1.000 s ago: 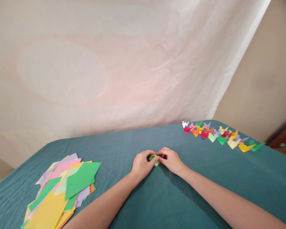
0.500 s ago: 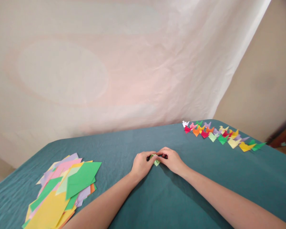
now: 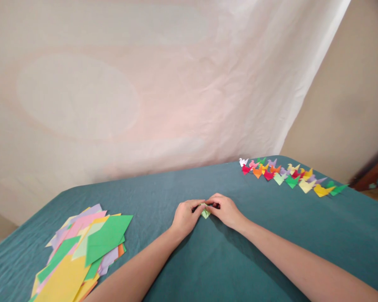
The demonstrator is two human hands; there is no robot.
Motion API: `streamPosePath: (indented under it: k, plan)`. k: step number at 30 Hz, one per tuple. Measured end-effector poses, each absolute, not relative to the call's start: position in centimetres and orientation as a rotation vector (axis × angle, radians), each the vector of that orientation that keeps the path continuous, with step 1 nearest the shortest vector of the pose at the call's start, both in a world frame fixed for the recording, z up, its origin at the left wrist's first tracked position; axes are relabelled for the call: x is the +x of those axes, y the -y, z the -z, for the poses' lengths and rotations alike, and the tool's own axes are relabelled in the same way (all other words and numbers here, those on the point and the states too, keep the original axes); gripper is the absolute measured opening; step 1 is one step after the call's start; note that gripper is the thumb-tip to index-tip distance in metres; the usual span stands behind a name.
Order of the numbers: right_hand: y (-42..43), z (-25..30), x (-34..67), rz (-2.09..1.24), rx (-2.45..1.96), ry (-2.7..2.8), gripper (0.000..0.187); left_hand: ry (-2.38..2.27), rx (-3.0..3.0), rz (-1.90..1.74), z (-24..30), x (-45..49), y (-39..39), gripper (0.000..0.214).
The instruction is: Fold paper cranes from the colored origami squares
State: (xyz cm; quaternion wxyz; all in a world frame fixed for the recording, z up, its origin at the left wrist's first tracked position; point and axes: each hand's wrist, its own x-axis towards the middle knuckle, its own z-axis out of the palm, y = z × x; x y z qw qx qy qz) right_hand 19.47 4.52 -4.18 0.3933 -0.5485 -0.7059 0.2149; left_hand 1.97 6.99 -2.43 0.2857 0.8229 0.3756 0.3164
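A small folded piece of light green paper [image 3: 205,213] is pinched between my two hands, just above the table's middle. My left hand [image 3: 186,214] grips its left side, thumb in front and fingers behind. From the right, my right hand [image 3: 224,209] pinches the same paper with thumb and forefinger. The thumbs nearly meet over its upper part, so only a little pointed lower part shows. The exact fold is too small and covered to make out.
Loose coloured paper sheets [image 3: 68,274] lie in an overlapping pile at the left. At the back right, several folded paper birds [image 3: 292,181] stand in rows on the dark green tablecloth [image 3: 189,268]. A pale cloth [image 3: 176,84] hangs behind the table.
The thumbs have shifted slightly on the light green paper, whose visible part now looks flatter. Both hands keep hold of it. The whole view has moved slightly.
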Motion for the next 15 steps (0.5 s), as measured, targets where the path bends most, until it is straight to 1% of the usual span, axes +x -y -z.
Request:
streamPosePath:
  k: [8,15]
  plan:
    - [-4.63,4.28,19.49,-0.506,-1.387,1.82,0.015,-0.971,2.307,-0.822,2.36,2.12,-7.33,0.025]
    - [-4.21,4.19,19.26,-0.377,-1.388,1.875,0.013,-0.976,2.448,-0.809,2.34,2.11,-7.28,0.023]
